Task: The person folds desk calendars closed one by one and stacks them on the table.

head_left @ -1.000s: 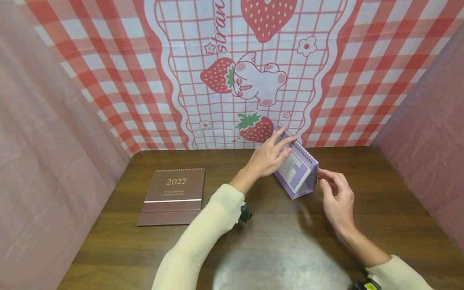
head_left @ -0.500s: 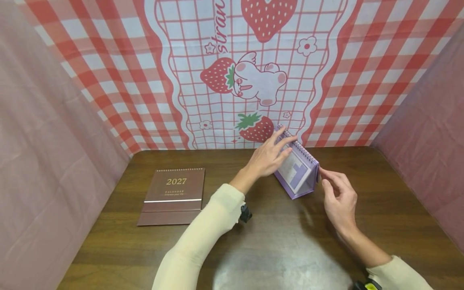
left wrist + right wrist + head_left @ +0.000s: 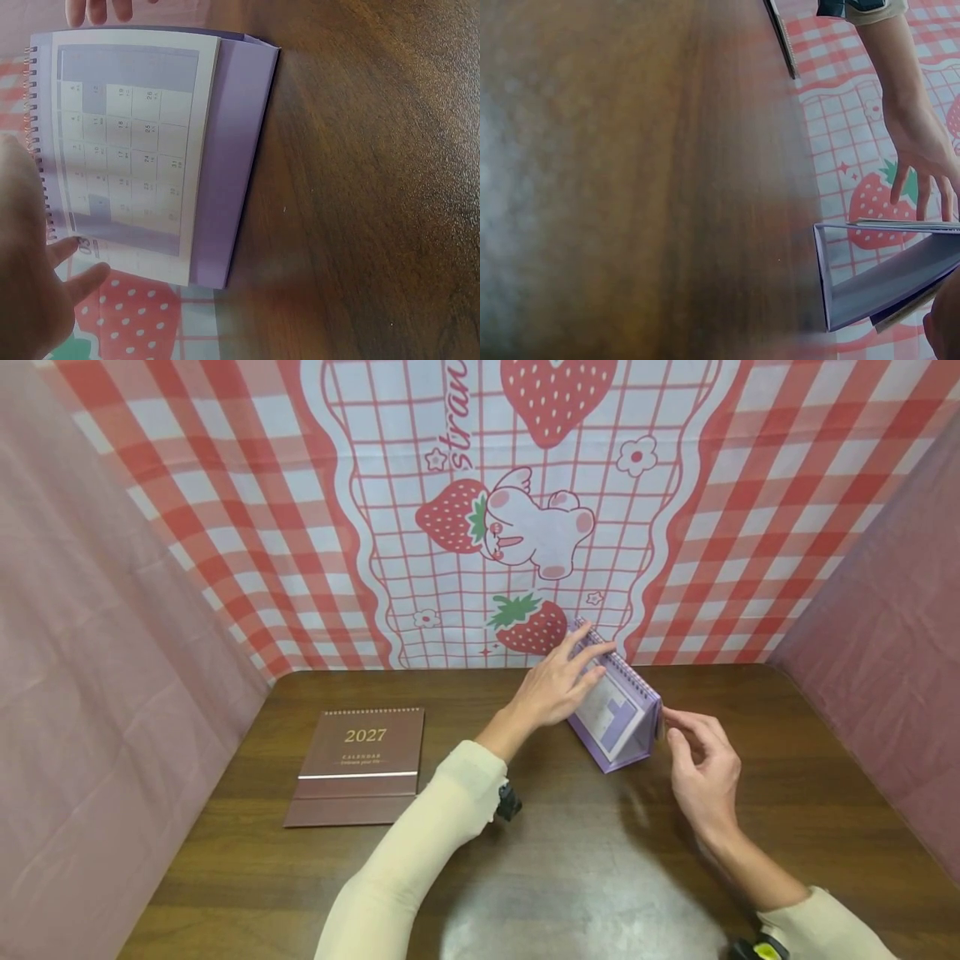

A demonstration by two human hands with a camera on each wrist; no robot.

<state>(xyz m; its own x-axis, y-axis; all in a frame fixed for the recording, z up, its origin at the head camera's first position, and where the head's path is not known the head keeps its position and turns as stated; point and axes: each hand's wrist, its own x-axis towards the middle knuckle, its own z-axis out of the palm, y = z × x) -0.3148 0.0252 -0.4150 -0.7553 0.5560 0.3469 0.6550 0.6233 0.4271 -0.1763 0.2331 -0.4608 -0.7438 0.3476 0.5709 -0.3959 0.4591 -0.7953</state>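
Note:
A purple spiral-bound desk calendar [image 3: 617,708] stands tented on the table at its back edge, a month grid facing left. My left hand [image 3: 553,687] lies over its top with spread, fairly straight fingers touching the spiral binding [image 3: 39,142]. At the calendar's right end, my right hand [image 3: 703,768] curls its fingers at the edge of the rear pages [image 3: 909,306], which stand slightly away from the purple stand [image 3: 823,277]. Those right fingertips are partly hidden behind the edge; in the left wrist view several fingertips [image 3: 97,10] show just beyond it.
A brown 2027 calendar [image 3: 365,739] lies on the left of the wooden table [image 3: 570,860]. A strawberry-print checked cloth [image 3: 517,527] hangs right behind the table. Pink curtains [image 3: 135,610] close off both sides.
My right hand has shifted slightly right, and the calendar's rear pages have come a little away from the stand with it. The left hand keeps its place on the binding.

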